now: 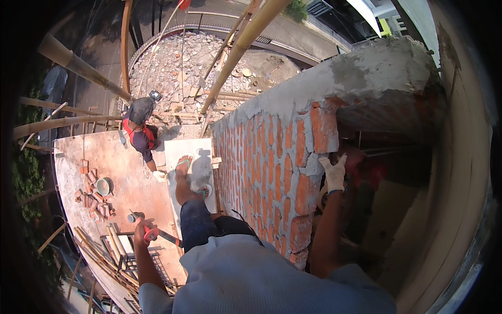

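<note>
- An outdoor building site is shown in sunlight; the upper part of the frame is filled by rubble, crossed by a bamboo pole.
- The middle right is taken up by a brick wall, capped with grey mortar, with a dark opening beside it.
- A red-and-dark tool is held at the lower left by the left hand, whose fingers are closed around it.
- The right hand, covered by a pale glove, is raised at the wall's edge with thumb and fingers spread; whether the brick is pressed cannot be told.
- A pale board is stood upon in flip-flops, left of the wall.
- At centre left, a gloved hand is lowered near the board by a crouching co-worker.
- Loose bricks are scattered around a round bowl at the left.
</note>
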Demonstrator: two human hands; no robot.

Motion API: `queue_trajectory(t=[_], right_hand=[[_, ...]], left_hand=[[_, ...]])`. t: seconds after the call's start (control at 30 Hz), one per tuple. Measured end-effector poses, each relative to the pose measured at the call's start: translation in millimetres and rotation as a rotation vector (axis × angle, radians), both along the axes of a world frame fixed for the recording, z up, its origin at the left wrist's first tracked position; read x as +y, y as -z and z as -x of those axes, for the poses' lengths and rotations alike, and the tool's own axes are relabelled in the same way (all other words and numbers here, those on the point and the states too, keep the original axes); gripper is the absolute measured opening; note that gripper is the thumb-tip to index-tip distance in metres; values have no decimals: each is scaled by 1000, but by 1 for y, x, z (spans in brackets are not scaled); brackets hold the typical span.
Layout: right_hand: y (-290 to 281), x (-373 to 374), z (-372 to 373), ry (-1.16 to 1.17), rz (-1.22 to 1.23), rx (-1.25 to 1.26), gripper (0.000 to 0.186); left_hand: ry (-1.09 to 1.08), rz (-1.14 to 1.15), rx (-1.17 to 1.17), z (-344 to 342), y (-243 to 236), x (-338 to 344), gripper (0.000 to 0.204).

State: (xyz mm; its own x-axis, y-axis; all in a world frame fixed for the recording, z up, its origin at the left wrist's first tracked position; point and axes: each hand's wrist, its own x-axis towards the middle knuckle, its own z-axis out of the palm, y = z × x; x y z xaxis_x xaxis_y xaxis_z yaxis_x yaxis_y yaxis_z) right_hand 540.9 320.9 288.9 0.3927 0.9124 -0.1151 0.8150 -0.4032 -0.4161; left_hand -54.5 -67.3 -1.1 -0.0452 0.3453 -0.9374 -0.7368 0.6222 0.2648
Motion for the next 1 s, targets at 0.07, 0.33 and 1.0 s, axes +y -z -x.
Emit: queue_trajectory(t=[0.07, 0.33, 1.0], right_hand=[[1, 8, 0, -5, -111, -180, 122], [-23, 35, 20, -150, -176, -67, 112], [-109, -114, 62, -219, -58, -440, 104]], left_hand=[[-19, 23, 9, 1, -1, -6, 42], [-51, 32, 47, 9, -1, -30, 40], [269, 75, 38, 33, 17, -36, 41]])
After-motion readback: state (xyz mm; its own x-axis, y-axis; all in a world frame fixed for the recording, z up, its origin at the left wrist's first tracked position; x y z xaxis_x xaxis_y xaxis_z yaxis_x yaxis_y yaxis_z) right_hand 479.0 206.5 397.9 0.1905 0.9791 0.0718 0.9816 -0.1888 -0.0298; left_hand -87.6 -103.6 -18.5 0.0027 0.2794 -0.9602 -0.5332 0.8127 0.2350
